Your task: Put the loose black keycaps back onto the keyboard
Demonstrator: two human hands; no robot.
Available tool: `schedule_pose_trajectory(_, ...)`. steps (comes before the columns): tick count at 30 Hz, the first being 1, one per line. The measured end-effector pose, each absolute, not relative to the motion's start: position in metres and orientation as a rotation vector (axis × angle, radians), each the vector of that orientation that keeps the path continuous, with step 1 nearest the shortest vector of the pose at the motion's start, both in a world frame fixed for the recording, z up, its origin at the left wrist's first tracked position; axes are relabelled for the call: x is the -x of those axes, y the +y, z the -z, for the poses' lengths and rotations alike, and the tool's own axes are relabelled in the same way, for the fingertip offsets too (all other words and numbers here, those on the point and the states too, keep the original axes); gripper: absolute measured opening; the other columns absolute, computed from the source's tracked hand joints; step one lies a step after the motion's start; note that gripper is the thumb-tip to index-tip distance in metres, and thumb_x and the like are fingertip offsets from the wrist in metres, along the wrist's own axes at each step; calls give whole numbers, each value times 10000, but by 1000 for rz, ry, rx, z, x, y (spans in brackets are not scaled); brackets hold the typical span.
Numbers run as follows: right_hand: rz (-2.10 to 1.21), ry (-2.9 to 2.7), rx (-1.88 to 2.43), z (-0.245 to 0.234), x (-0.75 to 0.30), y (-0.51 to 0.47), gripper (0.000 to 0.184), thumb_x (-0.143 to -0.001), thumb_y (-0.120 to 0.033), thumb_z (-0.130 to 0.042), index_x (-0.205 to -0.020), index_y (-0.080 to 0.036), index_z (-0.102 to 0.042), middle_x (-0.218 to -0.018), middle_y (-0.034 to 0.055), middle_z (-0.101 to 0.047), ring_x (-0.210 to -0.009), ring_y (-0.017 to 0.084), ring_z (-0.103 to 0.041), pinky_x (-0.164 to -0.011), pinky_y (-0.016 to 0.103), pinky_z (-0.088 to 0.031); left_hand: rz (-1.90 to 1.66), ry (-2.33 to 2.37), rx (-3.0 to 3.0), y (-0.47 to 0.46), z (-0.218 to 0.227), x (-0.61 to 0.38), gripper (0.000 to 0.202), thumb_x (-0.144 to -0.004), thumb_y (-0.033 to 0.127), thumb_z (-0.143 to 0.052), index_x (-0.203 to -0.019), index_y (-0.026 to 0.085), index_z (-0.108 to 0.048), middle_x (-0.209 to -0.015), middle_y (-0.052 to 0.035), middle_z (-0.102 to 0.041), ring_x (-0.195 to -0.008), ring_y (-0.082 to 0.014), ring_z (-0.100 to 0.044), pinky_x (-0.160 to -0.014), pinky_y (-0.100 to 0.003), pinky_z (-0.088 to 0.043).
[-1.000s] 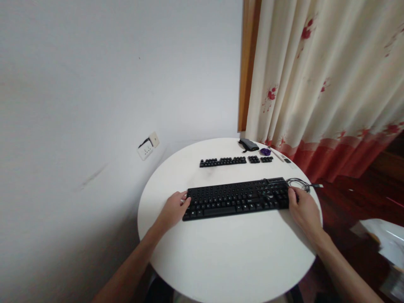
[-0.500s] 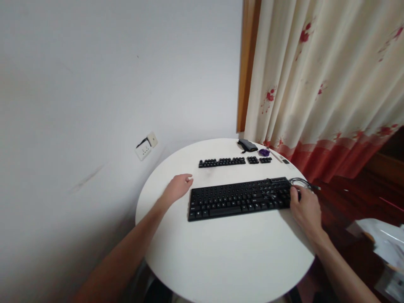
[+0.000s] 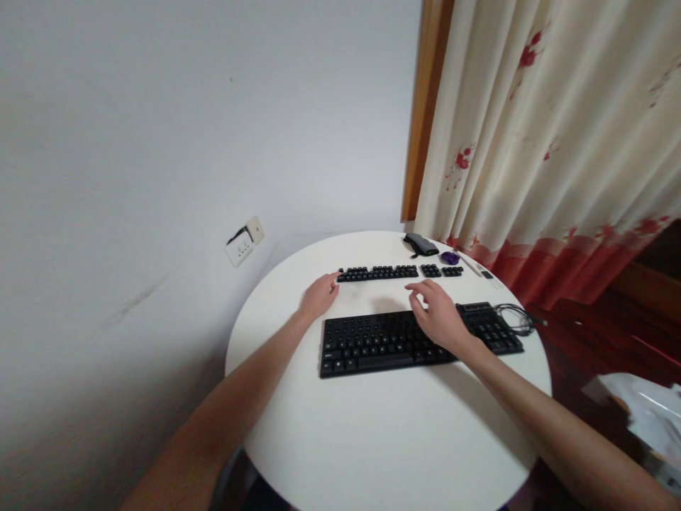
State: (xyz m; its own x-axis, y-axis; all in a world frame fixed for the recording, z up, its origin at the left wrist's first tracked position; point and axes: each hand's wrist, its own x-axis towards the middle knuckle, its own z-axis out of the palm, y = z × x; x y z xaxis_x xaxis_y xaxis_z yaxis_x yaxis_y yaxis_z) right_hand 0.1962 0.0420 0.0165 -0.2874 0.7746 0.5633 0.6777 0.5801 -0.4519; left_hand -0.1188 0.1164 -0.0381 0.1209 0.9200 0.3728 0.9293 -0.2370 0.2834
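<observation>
The left hand's (image 3: 320, 294) fingertips, narrowly parted, sit at the left end of the keycaps (image 3: 379, 275); whether they pinch one cannot be told. The right hand's (image 3: 439, 312) fingers are loosely apart, apparently empty, above the keyboard (image 3: 367, 346), flat on the table (image 3: 383, 426). Taking keycaps seems the step in hand; the next move likely calls for a light pinch.

Both forearms (image 3: 242, 383) stretched forward, left hand (image 3: 319, 296) palm down, right hand (image 3: 439, 314) raised, fingers (image 3: 420, 287) loosely bent
</observation>
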Motion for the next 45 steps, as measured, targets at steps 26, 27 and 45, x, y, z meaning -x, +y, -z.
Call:
schedule_pose_trajectory(26,7,-2605,1200,13,-49,156,230,-904,-212,-524,-940,-184,-749,-1088,128,-609,-1051,250,-524,-912,327,-401,889,-1863,2334,126,48,131,171,-892,255,-594,-965,222,-745,-1059,-55,-628,-1001,-204,-583,-924,-313,-449)
schedule_pose_trajectory(27,-14,-2608,1186,13,-48,155,211,-895,-210,-542,-909,-179,-750,-1083,125,-624,-1054,247,-530,-907,317,-401,893,-1875,2335,127,48,131,155,-884,249,-605,-936,216,-747,-1054,-53,-647,-1011,-208,-586,-935,-316,-445)
schedule_pose_trajectory(45,-326,-2295,945,2,-86,63,45,-836,-193,-659,-871,-194,-687,-856,34,-684,-840,179,-595,-779,286,-432,919,-1954,2379,115,39,135,160,-837,263,-659,-950,219,-764,-965,-41,-750,-890,-203,-663,-835,-296,-489)
